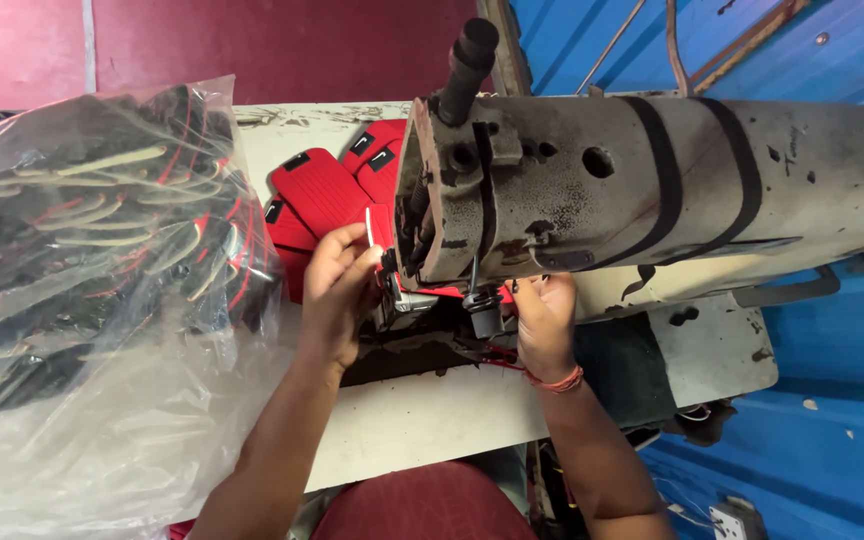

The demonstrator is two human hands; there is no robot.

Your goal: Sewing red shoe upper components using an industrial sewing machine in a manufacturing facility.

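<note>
The left hand (pixel 337 290) pinches the red piece (pixel 380 232) in a closed grip just left of the needle; the right hand (pixel 544 318) curls shut on its other end. Judging by this, keeping it flat and taut under the worn sewing machine (pixel 652 190), fingertips clear of the needle, seems wise, with the bag of finished pieces (pixel 102 260) lying left on the counter (pixel 432 420).

sewing workshop, worn industrial sewing machine (pixel 652 190), bagged pieces (pixel 102 250)

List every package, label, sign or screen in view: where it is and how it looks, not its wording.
Plastic bag: left on the table, clear, crinkled, full of black, red and cream pieces.
Tags: small black rectangles on the red pieces behind the left hand.
No signs or screens.
</note>
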